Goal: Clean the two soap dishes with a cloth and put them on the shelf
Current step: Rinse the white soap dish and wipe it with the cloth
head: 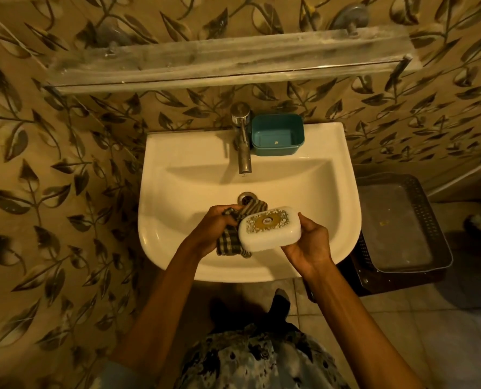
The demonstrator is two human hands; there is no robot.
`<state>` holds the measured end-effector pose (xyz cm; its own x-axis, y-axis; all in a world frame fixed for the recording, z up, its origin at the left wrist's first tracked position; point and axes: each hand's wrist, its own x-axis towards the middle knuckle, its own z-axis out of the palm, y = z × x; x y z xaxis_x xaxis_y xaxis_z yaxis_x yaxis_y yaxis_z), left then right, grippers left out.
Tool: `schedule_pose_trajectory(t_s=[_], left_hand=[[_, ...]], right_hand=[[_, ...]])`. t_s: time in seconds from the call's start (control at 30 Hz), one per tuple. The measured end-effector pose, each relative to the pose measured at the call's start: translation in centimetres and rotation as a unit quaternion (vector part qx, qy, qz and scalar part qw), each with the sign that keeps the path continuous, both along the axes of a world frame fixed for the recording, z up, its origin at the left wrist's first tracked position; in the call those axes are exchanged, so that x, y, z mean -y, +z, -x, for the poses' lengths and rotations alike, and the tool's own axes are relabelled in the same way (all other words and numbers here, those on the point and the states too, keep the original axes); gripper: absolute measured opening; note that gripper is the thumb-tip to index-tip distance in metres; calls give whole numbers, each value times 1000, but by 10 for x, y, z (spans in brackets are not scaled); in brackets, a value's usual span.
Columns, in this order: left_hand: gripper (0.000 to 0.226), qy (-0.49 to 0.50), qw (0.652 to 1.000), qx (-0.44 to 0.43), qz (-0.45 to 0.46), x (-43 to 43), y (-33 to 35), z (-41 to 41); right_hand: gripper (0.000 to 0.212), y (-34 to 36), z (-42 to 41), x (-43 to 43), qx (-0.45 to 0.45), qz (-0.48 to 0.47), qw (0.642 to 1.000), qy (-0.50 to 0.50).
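A white soap dish (270,230) with a gold ornamented lid is held over the sink basin by my right hand (308,245), which grips its right end from below. My left hand (217,226) clutches a checked cloth (231,240) pressed against the dish's left end. A second, teal soap dish (277,134) stands open and upright on the sink's back ledge, just right of the tap. The glass shelf (228,63) hangs on the wall above the sink, dusty and bare.
The white sink (177,169) has a metal tap (242,141) at the back and a drain (246,197) just beyond my hands. A dark plastic basket (402,223) stands to the sink's right. Leaf-patterned tiles cover the wall.
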<state>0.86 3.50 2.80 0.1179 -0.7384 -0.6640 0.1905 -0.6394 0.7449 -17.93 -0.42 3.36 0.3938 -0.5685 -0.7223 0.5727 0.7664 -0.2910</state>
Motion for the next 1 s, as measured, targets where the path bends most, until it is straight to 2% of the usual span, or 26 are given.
schedule_pose_trajectory(t_s=[0.13,0.23,0.33,0.4,0.47,0.5,0.53,0.57,0.63,0.7,0.77,0.87,0.9,1.0], left_hand=[[37,-37,998,40,-13,0,10,5],[34,25,993,114,28,8,18,2],[25,59,959,259,100,12,33,23],[35,-2,910,370,189,8,43,56],[39,-57,891,390,225,4,37,101],[38,-75,888,395,222,2,35,123],[40,-73,910,364,185,-4,41,137],[44,-106,886,416,175,-11,38,142],[47,-150,848,443,249,-22,23,129],[57,-165,814,478,286,-33,19,107],[61,-133,832,481,243,-33,10,87],[48,-31,897,409,167,-14,5,70],[47,-20,898,411,155,-8,7,68],[54,-44,865,461,190,-2,15,78]], right_hand=[[42,-6,-1,6,-123,59,990,30],[51,-9,1,6,-175,92,979,37],[36,-16,-3,1,-197,116,973,42],[33,-18,-11,-5,-182,130,972,73],[33,-18,-17,-10,-113,116,985,66],[33,-16,-18,-11,-60,83,994,32],[35,-13,-18,-11,-30,50,998,-7],[39,-12,-14,-8,-15,28,999,-39],[45,-11,-3,1,-12,25,996,-81],[42,-6,7,7,-68,55,993,-80],[37,-2,10,7,-120,70,988,-67],[42,-4,5,-3,-157,101,980,-63],[48,-3,3,-4,-156,118,978,-66],[57,1,6,3,-162,161,971,-76]])
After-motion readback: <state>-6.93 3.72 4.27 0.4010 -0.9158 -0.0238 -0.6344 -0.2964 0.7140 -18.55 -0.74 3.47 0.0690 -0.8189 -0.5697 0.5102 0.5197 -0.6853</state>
